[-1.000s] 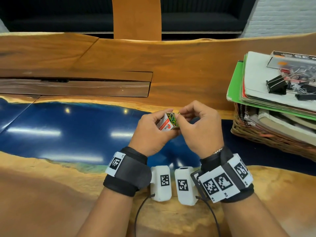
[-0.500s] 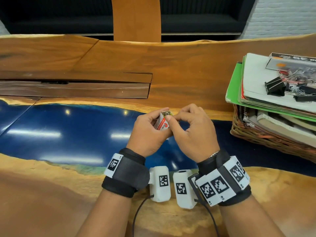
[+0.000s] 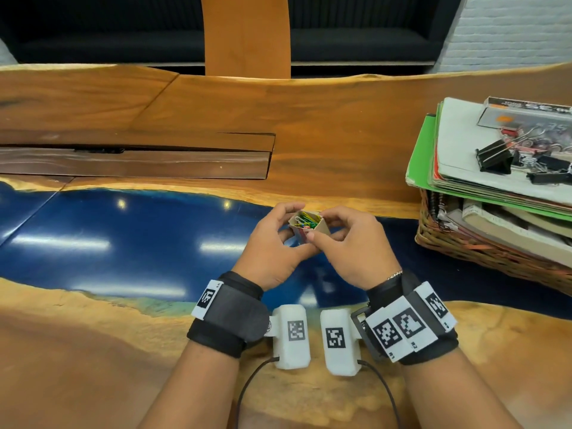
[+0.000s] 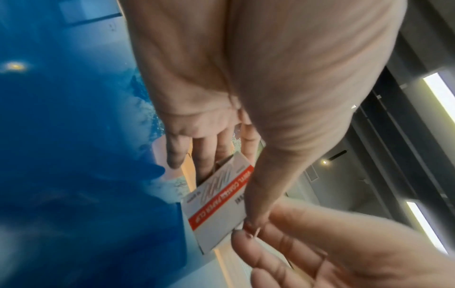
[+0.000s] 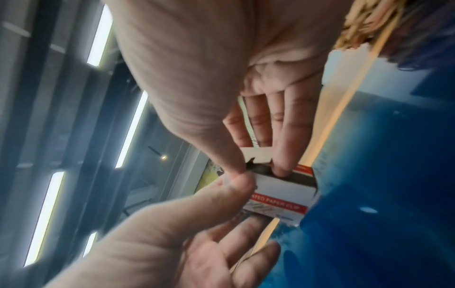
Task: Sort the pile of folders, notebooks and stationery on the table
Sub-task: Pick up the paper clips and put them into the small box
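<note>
Both hands hold a small white and red paper clip box [image 3: 306, 226] above the blue part of the table. Its top is open and coloured paper clips [image 3: 306, 220] show inside. My left hand [image 3: 275, 239] grips the box from the left, thumb and fingers curled round it. My right hand [image 3: 346, 239] pinches its right side and front edge. The box [image 4: 218, 206] shows its red stripe in the left wrist view, and the box [image 5: 280, 196] appears again in the right wrist view, with fingers on its upper flap.
A wicker basket [image 3: 483, 255] at the right holds notebooks, with a stack of folders [image 3: 458, 168] on top. Black binder clips [image 3: 495, 156] and a small clip box [image 3: 526, 116] lie on that stack. The wooden table [image 3: 309, 128] has a recessed slot [image 3: 133, 159] at the left.
A second ago the box was open; half a second ago fingers covered its top. Now the hands have tilted it so the open top and the coloured clips show again.
</note>
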{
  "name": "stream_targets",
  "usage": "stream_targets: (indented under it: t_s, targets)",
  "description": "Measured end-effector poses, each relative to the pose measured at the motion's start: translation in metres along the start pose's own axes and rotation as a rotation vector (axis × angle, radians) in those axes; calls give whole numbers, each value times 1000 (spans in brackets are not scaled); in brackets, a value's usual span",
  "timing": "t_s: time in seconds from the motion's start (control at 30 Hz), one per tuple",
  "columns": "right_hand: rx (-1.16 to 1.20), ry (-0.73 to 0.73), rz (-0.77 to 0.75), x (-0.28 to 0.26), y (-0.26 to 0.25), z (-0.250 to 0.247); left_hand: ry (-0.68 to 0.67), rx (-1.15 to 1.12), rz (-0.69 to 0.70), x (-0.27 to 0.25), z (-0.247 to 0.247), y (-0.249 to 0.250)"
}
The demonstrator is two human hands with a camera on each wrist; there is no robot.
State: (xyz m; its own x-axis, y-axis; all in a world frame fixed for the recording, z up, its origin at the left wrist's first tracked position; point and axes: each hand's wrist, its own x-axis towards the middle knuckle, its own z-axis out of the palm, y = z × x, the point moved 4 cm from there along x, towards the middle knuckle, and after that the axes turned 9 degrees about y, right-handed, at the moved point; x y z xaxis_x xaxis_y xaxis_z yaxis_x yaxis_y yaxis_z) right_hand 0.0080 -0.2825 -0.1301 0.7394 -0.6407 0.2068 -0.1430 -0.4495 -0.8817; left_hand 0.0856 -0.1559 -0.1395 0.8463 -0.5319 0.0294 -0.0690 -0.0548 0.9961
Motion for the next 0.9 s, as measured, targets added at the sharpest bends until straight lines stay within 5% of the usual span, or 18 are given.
stream_targets:
  t_s: [0.33,0.63,0.8,0.9]
  targets:
    - [149,-1,139,9,19,-2,169,55,33,8,-25,3]
    - [256,103,22,8,6,-8,260,-47,28,10,-29,2]
    - [227,109,81,9,12,-5,179,-150,-129,10,-16,-9]
    - [202,121,210,9,19,-3,133,-93,-102,11,-11,-11]
